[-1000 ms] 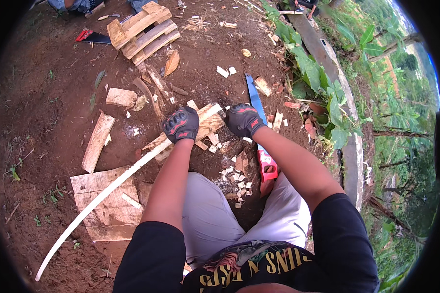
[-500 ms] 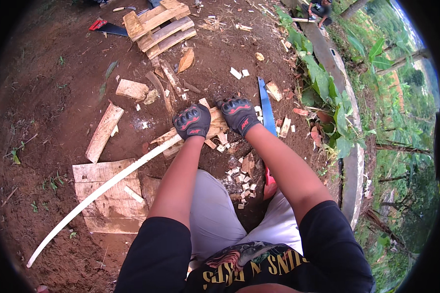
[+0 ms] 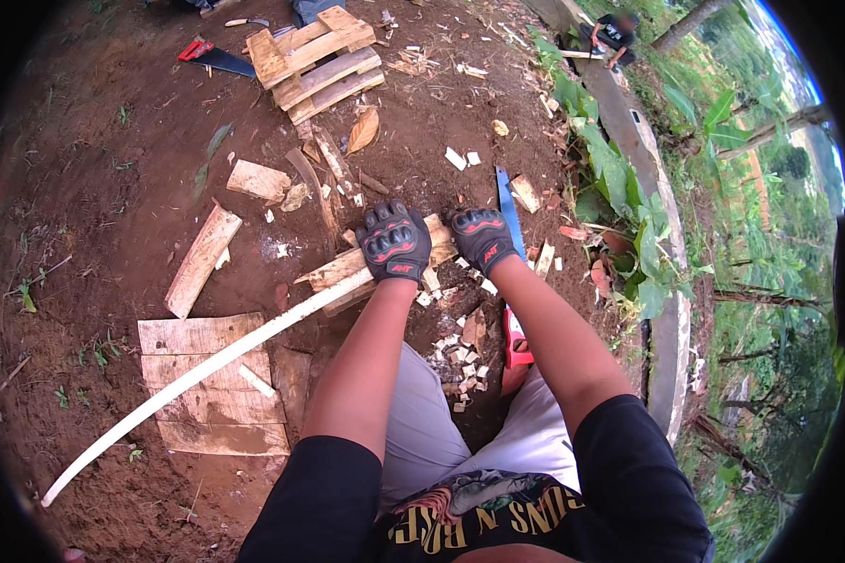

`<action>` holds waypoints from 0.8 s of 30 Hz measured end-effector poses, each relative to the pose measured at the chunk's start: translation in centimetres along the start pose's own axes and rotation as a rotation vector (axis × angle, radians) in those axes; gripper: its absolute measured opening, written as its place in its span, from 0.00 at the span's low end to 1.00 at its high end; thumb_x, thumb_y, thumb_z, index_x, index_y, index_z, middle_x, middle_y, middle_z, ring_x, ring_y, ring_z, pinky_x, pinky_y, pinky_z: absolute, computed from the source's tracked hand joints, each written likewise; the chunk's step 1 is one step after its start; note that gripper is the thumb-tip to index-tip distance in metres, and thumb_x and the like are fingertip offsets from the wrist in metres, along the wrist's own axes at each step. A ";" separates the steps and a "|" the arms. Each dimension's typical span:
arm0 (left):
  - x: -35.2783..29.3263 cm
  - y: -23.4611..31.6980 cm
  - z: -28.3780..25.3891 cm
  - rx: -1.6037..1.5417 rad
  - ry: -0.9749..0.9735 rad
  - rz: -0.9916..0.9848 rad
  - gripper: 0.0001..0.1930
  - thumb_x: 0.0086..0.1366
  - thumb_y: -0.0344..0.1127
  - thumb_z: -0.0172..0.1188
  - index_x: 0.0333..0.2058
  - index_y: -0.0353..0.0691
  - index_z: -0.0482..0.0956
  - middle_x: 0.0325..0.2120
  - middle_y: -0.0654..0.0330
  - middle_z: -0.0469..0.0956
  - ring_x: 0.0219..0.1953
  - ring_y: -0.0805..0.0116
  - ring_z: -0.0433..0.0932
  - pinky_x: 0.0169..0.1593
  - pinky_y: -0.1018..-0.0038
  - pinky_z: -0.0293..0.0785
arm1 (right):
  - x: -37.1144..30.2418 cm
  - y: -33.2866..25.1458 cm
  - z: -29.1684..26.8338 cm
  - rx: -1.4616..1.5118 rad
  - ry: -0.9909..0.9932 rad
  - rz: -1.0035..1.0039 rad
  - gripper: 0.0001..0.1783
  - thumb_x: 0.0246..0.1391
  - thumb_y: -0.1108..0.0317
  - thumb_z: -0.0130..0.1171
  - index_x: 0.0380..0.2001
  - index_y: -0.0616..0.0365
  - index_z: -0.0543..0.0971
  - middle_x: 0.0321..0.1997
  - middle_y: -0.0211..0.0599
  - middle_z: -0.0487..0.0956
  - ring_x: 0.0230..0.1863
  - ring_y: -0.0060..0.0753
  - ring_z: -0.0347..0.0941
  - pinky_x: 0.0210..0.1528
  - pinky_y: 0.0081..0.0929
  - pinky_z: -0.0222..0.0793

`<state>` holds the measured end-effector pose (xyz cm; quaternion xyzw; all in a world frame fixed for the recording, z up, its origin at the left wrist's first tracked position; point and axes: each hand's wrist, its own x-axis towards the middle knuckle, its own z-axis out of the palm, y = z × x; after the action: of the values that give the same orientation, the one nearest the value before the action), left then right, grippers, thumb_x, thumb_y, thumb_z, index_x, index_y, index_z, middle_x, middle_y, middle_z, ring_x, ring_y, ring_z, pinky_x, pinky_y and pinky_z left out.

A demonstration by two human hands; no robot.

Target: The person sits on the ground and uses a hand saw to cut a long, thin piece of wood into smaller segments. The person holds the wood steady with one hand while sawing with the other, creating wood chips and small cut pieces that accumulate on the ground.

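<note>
My left hand (image 3: 395, 241), in a black glove with red trim, is closed over the upper end of a long pale wooden strip (image 3: 211, 364). From there the strip runs down to the lower left. Under it lies a rough split log (image 3: 333, 272), partly hidden by the glove. At the log's right end my right hand (image 3: 480, 236), gloved alike, is closed with its fingers curled under; what it grips is hidden. Close to that hand, a handsaw with a blue blade (image 3: 511, 206) and a red handle (image 3: 515, 349) lies on the ground. Small cut wood blocks (image 3: 465, 361) are scattered below the log.
Wooden boards (image 3: 211, 408) lie flat at left, near a split log piece (image 3: 204, 260). Farther off are stacked wood pieces (image 3: 324, 66) and a second saw (image 3: 218, 58) with a red handle. Leafy plants (image 3: 610, 159) line a concrete edge (image 3: 662, 357); a person (image 3: 613, 39) sits far right.
Both gloved hands have shifted to the right, and the left one's fingers look less tightly curled. The strip has moved slightly under the left hand.
</note>
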<state>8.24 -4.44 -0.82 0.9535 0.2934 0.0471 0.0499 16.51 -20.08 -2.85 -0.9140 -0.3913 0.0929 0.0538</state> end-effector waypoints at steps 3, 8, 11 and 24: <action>0.5 -0.2 -0.1 0.021 -0.106 0.029 0.20 0.75 0.50 0.52 0.47 0.41 0.85 0.50 0.49 0.82 0.56 0.49 0.79 0.57 0.47 0.73 | 0.8 -0.7 -0.4 -0.004 -0.035 0.025 0.12 0.62 0.66 0.58 0.43 0.46 0.88 0.41 0.41 0.89 0.45 0.47 0.88 0.47 0.44 0.82; 0.3 1.4 0.9 0.013 -0.041 0.112 0.18 0.73 0.49 0.54 0.41 0.43 0.88 0.43 0.50 0.86 0.48 0.47 0.84 0.50 0.47 0.78 | 0.5 0.8 -0.7 -0.099 -0.124 0.111 0.12 0.61 0.61 0.61 0.45 0.42 0.89 0.44 0.37 0.91 0.49 0.39 0.88 0.78 0.55 0.55; 0.6 1.7 1.1 -0.003 -0.044 0.134 0.17 0.73 0.47 0.54 0.37 0.44 0.88 0.39 0.51 0.87 0.44 0.49 0.85 0.48 0.49 0.79 | 0.7 0.8 -0.3 -0.091 -0.116 0.123 0.12 0.60 0.61 0.61 0.45 0.45 0.88 0.44 0.39 0.91 0.50 0.41 0.88 0.75 0.49 0.61; 0.3 0.5 0.1 -0.025 -0.108 0.113 0.26 0.76 0.56 0.50 0.39 0.42 0.90 0.40 0.48 0.89 0.43 0.46 0.87 0.51 0.49 0.80 | -16.5 -1.3 -2.4 0.295 0.085 0.531 0.38 0.61 0.56 0.65 0.73 0.51 0.71 0.67 0.54 0.78 0.64 0.61 0.78 0.64 0.54 0.75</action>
<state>8.77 -4.70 -0.87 0.9691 0.2352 0.0022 0.0750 4.96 -31.22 1.82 -0.9697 -0.1185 0.1213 0.1758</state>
